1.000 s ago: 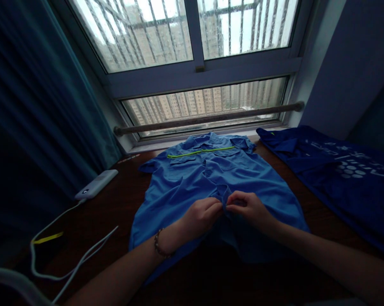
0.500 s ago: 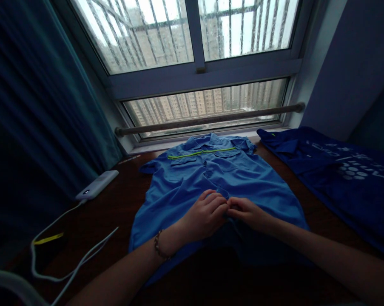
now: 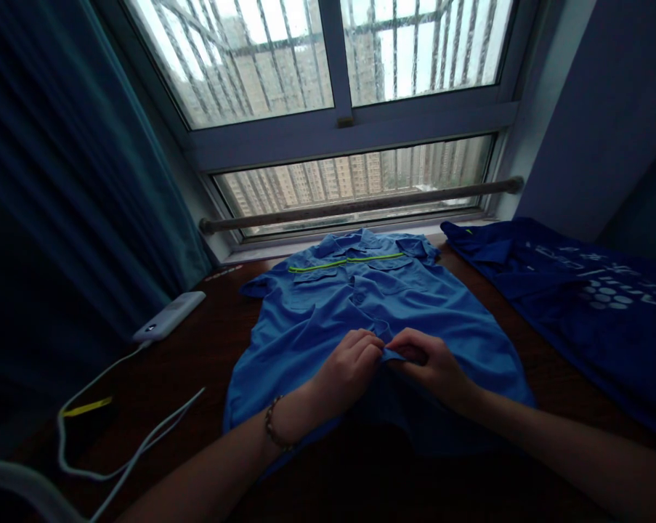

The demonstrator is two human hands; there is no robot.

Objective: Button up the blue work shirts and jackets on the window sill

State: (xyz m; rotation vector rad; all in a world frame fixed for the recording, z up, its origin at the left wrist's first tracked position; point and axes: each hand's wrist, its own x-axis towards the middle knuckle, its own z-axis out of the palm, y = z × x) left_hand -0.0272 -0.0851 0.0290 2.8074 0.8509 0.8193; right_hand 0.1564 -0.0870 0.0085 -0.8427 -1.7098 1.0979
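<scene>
Cable (image 3: 25, 483), thick and white, nearer than the hem of the light blue shirt (image 3: 300, 341), off to its left. Beside it a thinner white cord (image 3: 134, 457), looping on the tabletop (image 3: 224, 312) of dark wood beneath the shirt. Bead-like bracelet (image 3: 272, 425) around the left wrist, over the shirt. Left hand (image 3: 352, 363) at the lower front of the shirt, fingers curled in close together, tips gathered on the edge of the opening. Right hand (image 3: 435, 367) just across that edge, thumb and forefinger closed on a small upturned fold of the same cloth. Details inside the pinch too dark to tell. Shirt lying front up, hem nearest, collar toward the window (image 3: 284, 136); yellow-green piping (image 3: 374, 257) across the chest above two flapped pockets (image 3: 314, 276). Left of the shirt, a yellow strip (image 3: 88, 407) near the cord, and farther along a white device (image 3: 169, 316) with the cord at its near end. Right of the shirt, a darker blue garment (image 3: 524, 250) with white lettering (image 3: 605, 294). Beyond the device, left of the shirt, a blue curtain (image 3: 88, 181). Past the collar, a rail (image 3: 360, 210) before the window, then upright bars (image 3: 394, 54) and, farthest from the shirt, tall buildings (image 3: 306, 185).
</scene>
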